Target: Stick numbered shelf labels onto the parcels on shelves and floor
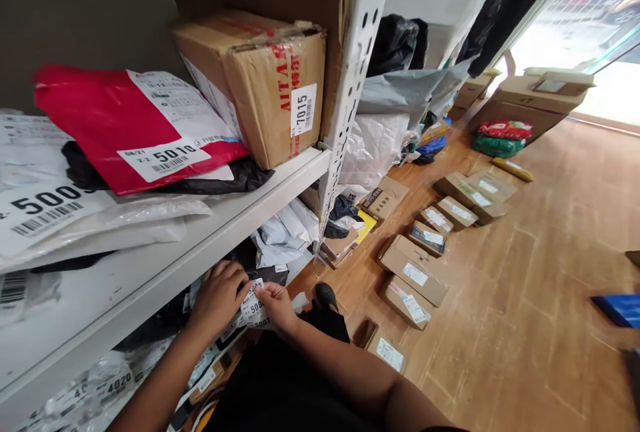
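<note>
A strip of white number labels point(257, 310) is held low, in front of the shelf. My right hand point(277, 305) pinches the strip near its upper right edge, closed on it between thumb and finger. My left hand point(223, 291) is closed at the strip's upper left edge, with thumb and index finger against it; the exact grip of its fingertips is partly hidden. Printed numbers run down the strip, "5007" at the lower end. Just behind the hands, a black parcel point(274, 277) with a small white label lies on the lower shelf.
The upper shelf point(220, 225) carries a red mailer point(125, 122), white bags and a cardboard box point(280, 92). A perforated white post point(350, 85) stands to the right. Several labelled cartons point(414, 271) lie on the wooden floor point(525, 299), with bagged parcels point(375, 145) piled beyond the post.
</note>
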The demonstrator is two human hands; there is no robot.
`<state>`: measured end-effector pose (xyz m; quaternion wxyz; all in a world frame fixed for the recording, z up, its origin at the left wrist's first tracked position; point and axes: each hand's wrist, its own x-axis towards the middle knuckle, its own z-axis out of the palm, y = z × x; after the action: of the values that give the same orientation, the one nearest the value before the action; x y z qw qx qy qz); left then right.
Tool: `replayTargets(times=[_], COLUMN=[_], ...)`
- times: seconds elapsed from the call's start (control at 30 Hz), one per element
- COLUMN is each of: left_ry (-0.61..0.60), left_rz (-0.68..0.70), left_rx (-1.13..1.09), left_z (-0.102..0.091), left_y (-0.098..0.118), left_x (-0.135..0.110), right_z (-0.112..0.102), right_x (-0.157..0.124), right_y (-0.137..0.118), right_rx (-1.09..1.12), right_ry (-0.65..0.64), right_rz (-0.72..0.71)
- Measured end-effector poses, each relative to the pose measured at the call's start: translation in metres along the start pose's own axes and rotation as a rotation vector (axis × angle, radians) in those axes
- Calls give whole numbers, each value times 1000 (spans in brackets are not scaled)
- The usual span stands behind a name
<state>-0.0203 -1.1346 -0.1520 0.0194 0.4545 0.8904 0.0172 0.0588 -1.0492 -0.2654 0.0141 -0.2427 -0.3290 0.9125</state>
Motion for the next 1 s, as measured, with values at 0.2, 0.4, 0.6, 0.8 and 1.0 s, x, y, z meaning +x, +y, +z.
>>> replayTargets(times=[0.2,0.4,0.6,0.8,1.0], left_ry=[89,82,295,-104,-111], left_rz=[21,22,61,386,155], left_rx=[196,193,183,-122,-162], left_z=[17,23,8,-23,-18], left_y=[6,1,1,-12,-14], left_x=[-3,-2,12,40,54], right_z=[-2,-36,-67,-50,-15], right_x=[5,-10,-27,-10,23], right_y=[5,-6,-45,-72,-55], right_rx=[-69,-182,-168,-138,-127], right_ry=[79,19,-57,-73,0], right_rz=[-43,60,83,-71,-202])
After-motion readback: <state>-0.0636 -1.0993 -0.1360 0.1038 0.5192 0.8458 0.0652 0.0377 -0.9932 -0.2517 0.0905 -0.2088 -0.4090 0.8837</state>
